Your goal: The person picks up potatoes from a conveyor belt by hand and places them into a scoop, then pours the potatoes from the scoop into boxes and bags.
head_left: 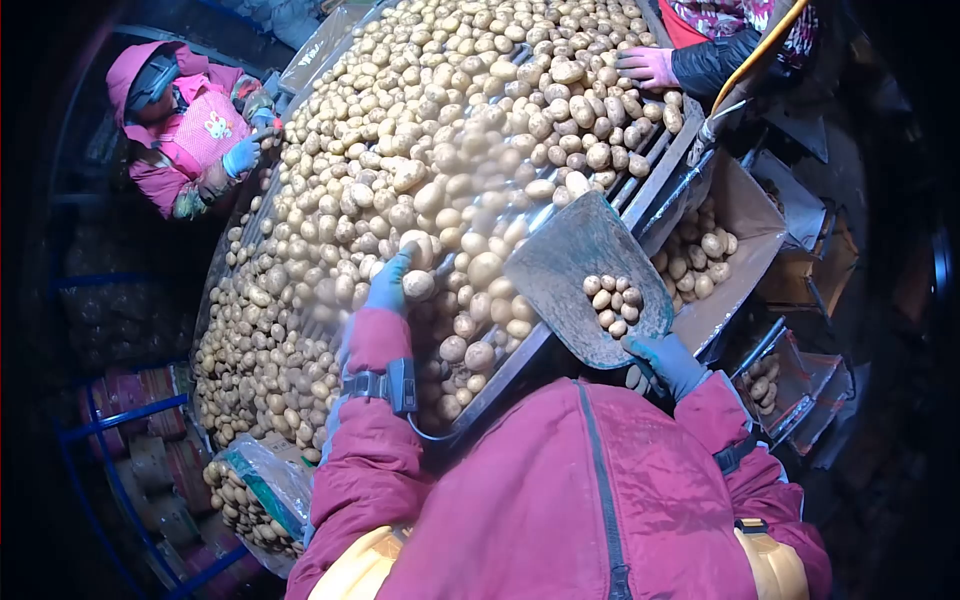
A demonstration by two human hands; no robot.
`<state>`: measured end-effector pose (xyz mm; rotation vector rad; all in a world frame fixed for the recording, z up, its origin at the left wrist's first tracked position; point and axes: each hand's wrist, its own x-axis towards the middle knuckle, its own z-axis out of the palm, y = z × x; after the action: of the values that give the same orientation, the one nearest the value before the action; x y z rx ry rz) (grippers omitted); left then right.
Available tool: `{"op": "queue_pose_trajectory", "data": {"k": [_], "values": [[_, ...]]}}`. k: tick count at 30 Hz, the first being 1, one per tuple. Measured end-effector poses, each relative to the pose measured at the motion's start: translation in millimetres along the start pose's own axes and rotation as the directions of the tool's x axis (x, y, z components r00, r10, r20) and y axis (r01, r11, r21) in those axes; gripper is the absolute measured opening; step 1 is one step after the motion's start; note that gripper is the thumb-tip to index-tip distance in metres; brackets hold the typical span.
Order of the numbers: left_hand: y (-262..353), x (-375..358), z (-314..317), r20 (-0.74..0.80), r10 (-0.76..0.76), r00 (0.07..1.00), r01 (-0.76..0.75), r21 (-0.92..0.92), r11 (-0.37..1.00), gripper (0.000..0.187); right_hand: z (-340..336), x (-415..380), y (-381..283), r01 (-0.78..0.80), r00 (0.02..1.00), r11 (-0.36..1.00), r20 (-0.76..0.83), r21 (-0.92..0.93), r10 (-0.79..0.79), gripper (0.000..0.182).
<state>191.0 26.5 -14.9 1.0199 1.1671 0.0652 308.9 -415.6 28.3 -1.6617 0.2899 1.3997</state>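
My left hand (392, 280), in a blue-grey glove, reaches over the big heap of potatoes (330, 200). Its fingers are closed around a potato (420, 248), and another potato lies against the fingertips. In my right hand (665, 360), also gloved, is the near rim of a worn grey-green scoop (565, 270). Several small potatoes (613, 304) lie in that scoop, which rests over the metal edge of the sorting table (530, 372). Rollers of the table show beside the scoop.
A co-worker in pink (205, 125) stands at the far left side. Another person's pink-gloved hand (648, 67) touches potatoes at the top right. Right of the scoop is a chute box (745, 240) with potatoes. A bag of potatoes (245, 500) sits at lower left.
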Motion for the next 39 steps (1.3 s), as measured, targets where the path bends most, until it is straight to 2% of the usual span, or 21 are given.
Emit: {"op": "queue_pose_trajectory", "data": {"k": [4,5,10,11,13,14,15,17,18,19,20,22,23,25,27,29,30,32,35,38,39], "values": [[2.3,-38.1,21.5,0.155,-0.069,0.986,0.125,-0.386,0.914,0.051,3.2,1.0,2.6,-0.013,0.999,0.999,0.038,0.043,0.011,0.041],[-3.9,-31.8,20.4,0.089,0.063,0.994,-0.033,-0.307,0.951,0.054,-1.3,16.7,21.3,-0.003,0.997,0.997,0.081,0.077,-0.003,0.041],[16.4,-63.9,55.5,0.5,0.135,0.855,0.006,-0.27,0.963,0.056,1.1,15.9,29.9,-0.012,0.99,0.998,0.14,-0.068,0.021,0.038],[26.6,-87.3,78.2,0.449,0.186,0.874,-0.118,-0.176,0.977,0.054,5.4,13.6,29.7,0.032,0.993,0.992,0.116,-0.121,-0.018,0.036],[26.4,-80.2,92.5,0.52,0.115,0.847,-0.072,-0.104,0.992,0.049,14.5,-2.9,16.0,0.103,0.992,0.979,0.088,-0.178,-0.089,0.035],[25.5,-82.8,106.5,0.557,0.16,0.815,-0.179,-0.021,0.984,0.046,17.8,-30.9,-5.4,0.133,0.99,0.974,0.079,-0.182,-0.121,0.035],[29.5,-100.9,125.5,0.53,0.083,0.844,-0.072,-0.043,0.997,0.046,19.8,-15.4,9.5,0.213,0.974,0.972,0.098,-0.095,-0.204,0.033],[27.7,-120.5,159.8,0.508,0.066,0.859,-0.1,0.039,0.994,0.049,24.0,15.2,39.4,0.357,0.921,0.93,0.132,0.089,-0.367,0.03],[22.7,-121.7,170.3,0.513,0.075,0.855,-0.126,0.066,0.99,0.046,36.2,26.3,34.0,0.385,0.861,0.824,0.161,0.415,-0.483,0.025],[15.1,-105.5,175.1,0.643,0.1,0.759,-0.232,0.124,0.965,0.058,43.5,33.9,30.6,0.313,0.861,0.761,0.17,0.568,-0.48,0.022],[12.5,-107.2,188.5,0.687,0.106,0.719,-0.226,0.086,0.97,0.058,51.0,37.6,23.1,0.228,0.86,0.675,0.179,0.702,-0.477,0.019],[4.0,-118.2,217.9,0.717,0.095,0.691,-0.246,0.11,0.963,0.055,51.7,35.8,12.6,0.048,0.927,0.726,0.239,0.686,-0.288,0.02],[-5.1,-120.5,230.1,0.747,0.167,0.643,-0.315,0.059,0.947,0.053,50.9,35.9,13.7,-0.005,0.938,0.743,0.262,0.669,-0.229,0.021],[-19.2,-110.6,242.7,0.7,0.031,0.713,-0.204,0.166,0.965,0.052,50.6,56.9,33.1,0.028,0.922,0.777,0.285,0.629,-0.263,0.023],[-32.7,-117.4,258.1,0.707,0.013,0.707,-0.167,0.15,0.974,0.052,56.1,82.7,49.7,0.018,0.9,0.767,0.324,0.642,-0.292,0.024],[-49.5,-97.6,261.3,0.771,-0.054,0.635,-0.109,0.158,0.981,0.052,55.0,95.1,60.4,-0.057,0.853,0.733,0.415,0.678,-0.317,0.025],[-55.2,-95.1,264.1,0.782,-0.105,0.614,0.004,0.13,0.991,0.053,44.3,84.4,55.0,-0.117,0.815,0.714,0.478,0.691,-0.329,0.026],[-64.9,-94.1,266.2,0.821,0.015,0.571,-0.319,0.205,0.925,0.053,33.6,75.7,52.9,-0.133,0.76,0.703,0.527,0.699,-0.38,0.026],[-71.2,-91.5,274.7,0.777,-0.071,0.625,-0.092,0.164,0.982,0.054,27.5,80.2,62.0,-0.041,0.659,0.689,0.537,0.724,-0.526,0.032],[-75.2,-88.3,282.7,0.763,-0.131,0.632,0.106,0.082,0.991,0.056,20.9,103.5,79.1,-0.119,0.481,0.638,0.606,0.761,-0.633,0.041],[-69.0,-100.8,287.3,0.783,-0.124,0.61,0.084,0.092,0.992,0.056,16.1,94.7,80.7,-0.01,0.534,0.648,0.552,0.761,-0.64,0.04]]}}
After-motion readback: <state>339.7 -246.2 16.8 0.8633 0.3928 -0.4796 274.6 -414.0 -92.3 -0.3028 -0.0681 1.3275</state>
